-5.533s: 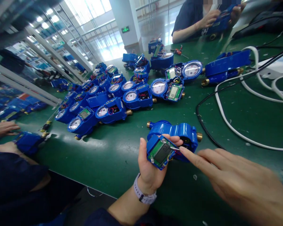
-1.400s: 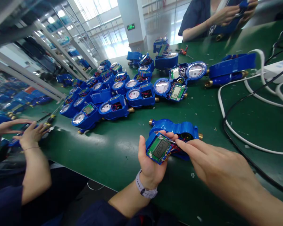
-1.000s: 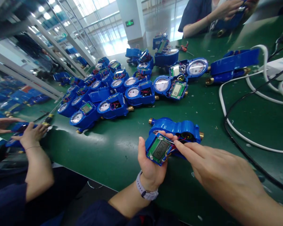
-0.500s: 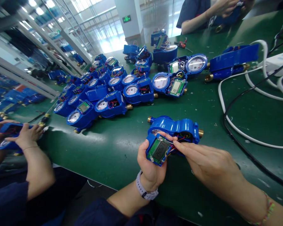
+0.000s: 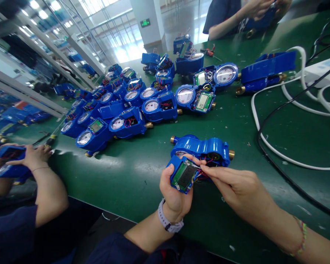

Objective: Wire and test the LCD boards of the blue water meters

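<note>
My left hand (image 5: 173,189) is closed around a blue-framed display module (image 5: 183,175), a green circuit board with a dark LCD facing up. Thin coloured wires (image 5: 197,173) come out at its right edge. At those wires my right hand (image 5: 238,183) has its thumb and fingers pinched together; the fingertips sit beside the left fingers, and I take it they grip the wires. Just behind both hands a blue water meter (image 5: 199,146) lies on its side on the green table, brass fittings at both ends, its open housing partly hidden by my fingers.
Many blue water meters (image 5: 123,123) stand grouped at the back left, and another meter (image 5: 266,73) lies at the right. White cable (image 5: 264,137) and black cable (image 5: 275,161) curve across the right side. Co-workers' hands (image 5: 34,157) hold meters at the left and far right.
The view has shifted slightly. My hands stay at the module and wires, the right one only slightly turned. The co-worker at the left has tilted the meter in their hands.
</note>
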Tool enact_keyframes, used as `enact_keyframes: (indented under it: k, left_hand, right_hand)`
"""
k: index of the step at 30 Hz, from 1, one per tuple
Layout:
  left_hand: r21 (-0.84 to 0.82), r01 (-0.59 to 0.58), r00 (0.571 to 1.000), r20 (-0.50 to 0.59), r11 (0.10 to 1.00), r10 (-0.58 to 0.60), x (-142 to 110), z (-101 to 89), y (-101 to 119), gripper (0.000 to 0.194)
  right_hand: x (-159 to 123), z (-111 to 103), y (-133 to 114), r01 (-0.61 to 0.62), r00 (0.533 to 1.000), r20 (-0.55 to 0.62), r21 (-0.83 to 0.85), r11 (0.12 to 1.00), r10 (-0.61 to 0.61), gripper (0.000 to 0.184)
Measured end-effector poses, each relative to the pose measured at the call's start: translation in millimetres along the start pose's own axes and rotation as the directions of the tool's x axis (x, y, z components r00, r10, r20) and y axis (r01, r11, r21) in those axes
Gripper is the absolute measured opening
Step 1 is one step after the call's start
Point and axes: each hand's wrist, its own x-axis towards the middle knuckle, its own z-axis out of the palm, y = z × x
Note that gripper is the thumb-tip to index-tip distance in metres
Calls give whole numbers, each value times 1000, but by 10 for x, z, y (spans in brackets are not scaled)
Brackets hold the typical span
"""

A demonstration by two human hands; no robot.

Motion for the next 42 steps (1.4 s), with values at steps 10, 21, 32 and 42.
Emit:
enact_keyframes:
  k: [10,21,32,42]
  left_hand:
    - [-2,1,1000,-12,1000,-1,-7,8,-6,34]
    - [82,3,1000,-13,997,-2,-20,42,-1,36]
    - [140,-80,994,84,987,68,-55,8,-82,37]
    - [92,-23,999,42,995,19,-95,70,-91,37]
  right_hand:
    - [27,-14,9,-41,999,-4,161,986,42,25]
    - [23,-137,-56,147,988,22,-401,904,-151,27]
    - [200,-116,-171,-145,976,82,-436,888,200,52]
    - [129,-83,-128,-196,979,16,-225,954,205,54]
